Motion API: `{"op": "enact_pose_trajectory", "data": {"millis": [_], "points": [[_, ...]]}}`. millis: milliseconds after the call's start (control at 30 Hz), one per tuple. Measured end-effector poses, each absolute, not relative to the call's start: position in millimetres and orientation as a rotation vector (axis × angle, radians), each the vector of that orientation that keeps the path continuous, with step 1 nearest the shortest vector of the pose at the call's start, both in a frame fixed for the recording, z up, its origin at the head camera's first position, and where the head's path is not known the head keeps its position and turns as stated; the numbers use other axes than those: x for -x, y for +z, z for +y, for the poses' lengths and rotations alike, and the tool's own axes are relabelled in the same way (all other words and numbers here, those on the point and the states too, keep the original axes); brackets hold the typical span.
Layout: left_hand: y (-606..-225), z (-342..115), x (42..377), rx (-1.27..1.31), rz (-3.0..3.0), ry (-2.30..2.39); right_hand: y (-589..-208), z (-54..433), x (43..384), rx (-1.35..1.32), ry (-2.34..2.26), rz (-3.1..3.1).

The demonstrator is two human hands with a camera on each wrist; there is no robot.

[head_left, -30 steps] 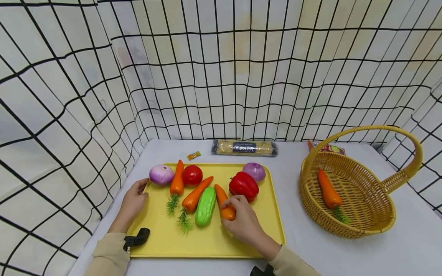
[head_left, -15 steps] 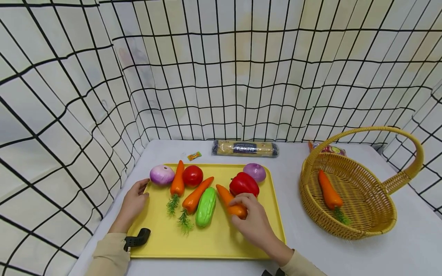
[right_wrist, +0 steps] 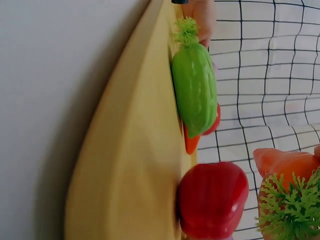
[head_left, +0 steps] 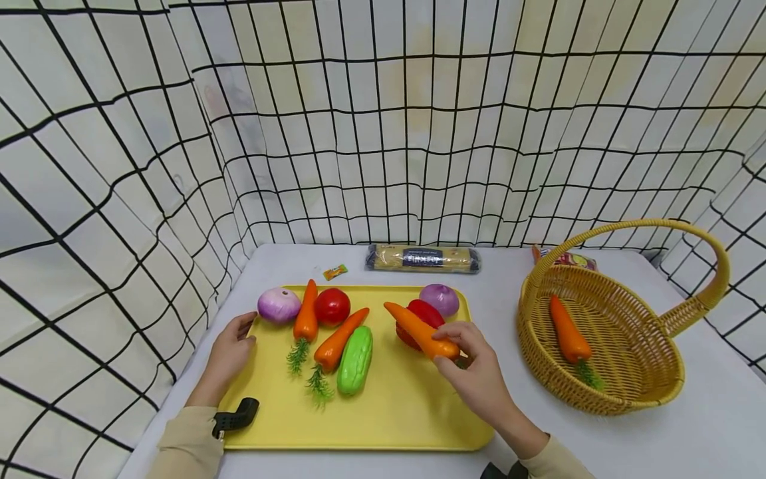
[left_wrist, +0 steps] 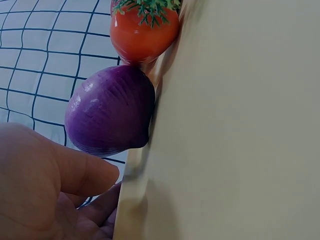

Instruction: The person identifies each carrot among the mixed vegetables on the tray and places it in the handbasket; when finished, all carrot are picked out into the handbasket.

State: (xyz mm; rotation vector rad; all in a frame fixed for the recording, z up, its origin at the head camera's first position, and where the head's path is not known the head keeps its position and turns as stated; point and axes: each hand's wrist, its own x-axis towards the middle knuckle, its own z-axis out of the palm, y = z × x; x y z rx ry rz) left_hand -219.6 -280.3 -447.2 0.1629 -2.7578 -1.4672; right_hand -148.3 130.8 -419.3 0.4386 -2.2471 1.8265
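Observation:
My right hand (head_left: 479, 369) pinches an orange carrot (head_left: 419, 330) near its leafy end, lifted over the yellow tray (head_left: 413, 432). The carrot overlaps a red bell pepper (right_wrist: 212, 200) in the head view; in the right wrist view its green leaves (right_wrist: 292, 207) show close up. My left hand (head_left: 229, 352) rests at the tray's left rim, thumb and fingertips right at the edge, near a purple-and-white onion (left_wrist: 112, 110). Two more carrots (head_left: 306, 313), a red tomato (head_left: 332, 306), a green cucumber (head_left: 355, 360) and a purple onion (head_left: 439, 299) lie on the tray.
To the right stands a wicker basket (head_left: 604, 399) with a tall handle and one carrot (head_left: 570, 329) inside. Behind the tray are a pasta packet (head_left: 422, 258) and a small orange wrapper (head_left: 335, 271). A red packet (head_left: 574, 259) sits behind the basket.
My right hand has lifted the carrot from beside the cucumber and moved it rightward, now over the bell pepper. My left hand has stayed at the tray's rim.

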Motion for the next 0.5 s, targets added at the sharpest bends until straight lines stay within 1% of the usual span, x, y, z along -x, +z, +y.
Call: {"op": "enact_pose_trajectory", "data": {"millis": [200, 500], "points": [[-446.4, -279.9, 218.2, -0.17, -2.75, -1.475, -416.2, 148.9, 152.2, -0.446, 1.837, -2.211], [-445.7, -279.7, 218.2, -0.171, -2.749, -1.463, -409.1, 173.0, 158.7, -0.38, 1.79, -2.198]]}}
